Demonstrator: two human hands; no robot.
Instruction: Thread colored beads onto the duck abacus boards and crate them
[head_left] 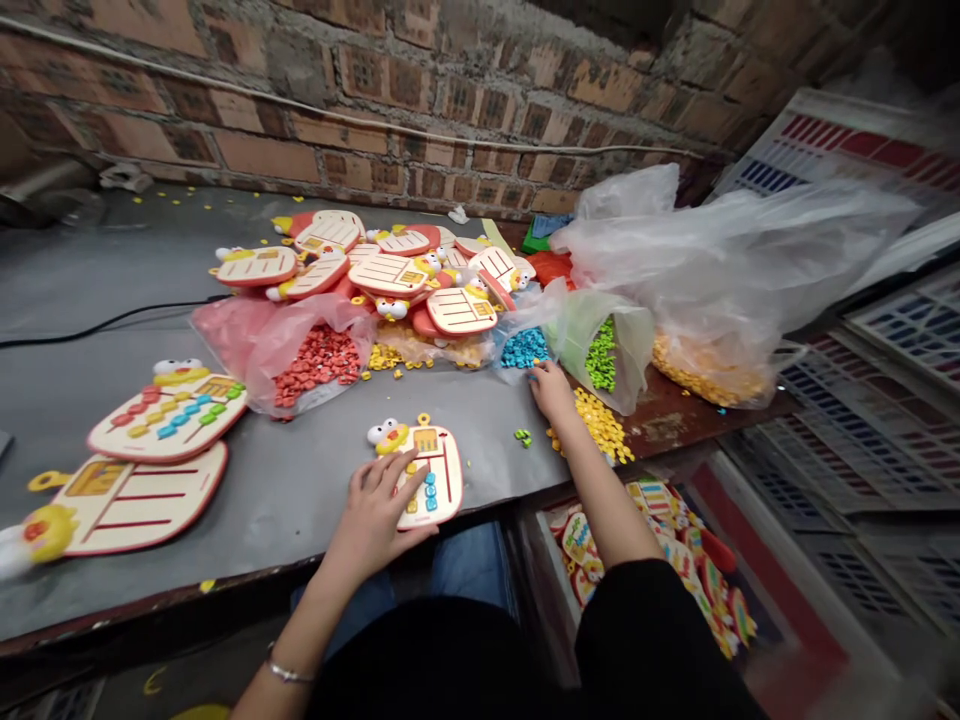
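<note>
My left hand holds down a cream duck-faced toy board at the table's near edge, fingers over its left part and thumb along the near side. Three blue pieces sit in one of its slots, with yellow ones partly hidden under my fingers. My right hand reaches to the mouth of a clear bag of small blue pieces. Its fingertips are pinched together, with a bit of blue showing at them. A few loose green pieces lie between the board and my right forearm.
Behind are heaped duck boards and a bag of red pieces. On the right are green pieces, a yellow pile and a big yellow-filled bag. Two boards overlap at left. A crate of filled boards stands below right.
</note>
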